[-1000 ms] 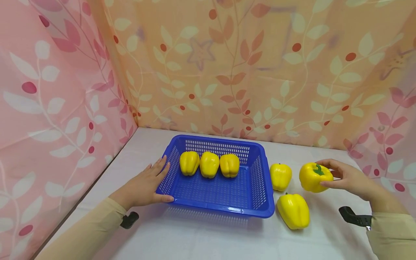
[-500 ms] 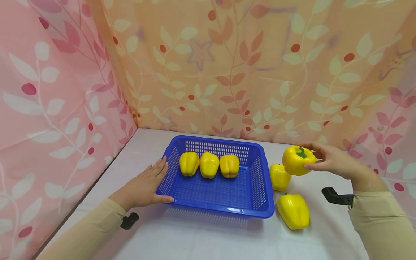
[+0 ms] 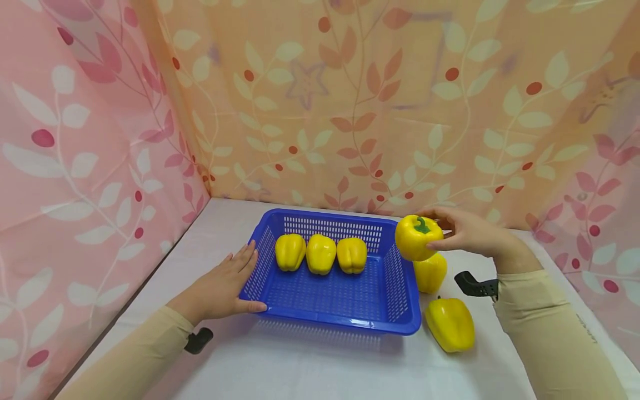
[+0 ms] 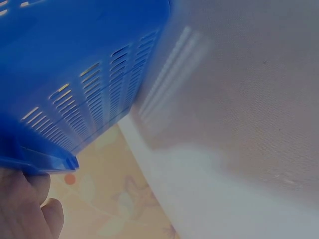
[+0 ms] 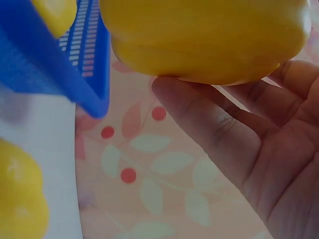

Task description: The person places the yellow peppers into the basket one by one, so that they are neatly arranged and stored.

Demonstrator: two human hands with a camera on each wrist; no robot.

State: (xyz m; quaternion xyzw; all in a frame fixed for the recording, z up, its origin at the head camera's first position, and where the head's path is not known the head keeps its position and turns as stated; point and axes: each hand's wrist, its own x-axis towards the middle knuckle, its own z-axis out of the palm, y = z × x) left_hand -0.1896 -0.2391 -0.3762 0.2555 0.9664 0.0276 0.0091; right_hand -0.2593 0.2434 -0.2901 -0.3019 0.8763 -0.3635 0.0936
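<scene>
A yellow bell pepper [image 3: 416,240] with a green stem is held by my right hand [image 3: 467,233] above the right rim of the blue basket [image 3: 345,325]. In the right wrist view the pepper [image 5: 209,40] hangs over the palm side, with the fingers [image 5: 204,114] against its surface. My left hand [image 3: 225,283] lies with fingers spread on the basket's left rim, thumb on the front left corner. Inside the basket, three yellow peppers stand in a row at the back: the left one [image 3: 290,253], the middle one [image 3: 321,254] and the right one [image 3: 352,255].
Two more yellow peppers lie outside, right of the basket: one upright [image 3: 430,273], partly hidden behind the held one, and one tilted [image 3: 450,325] nearer me. The white table [image 3: 320,366] meets patterned cloth walls [image 3: 320,111] behind and at the sides.
My right hand has carried the held pepper leftward and up, from the table's right side to the basket's right rim. The left hand and basket have stayed put.
</scene>
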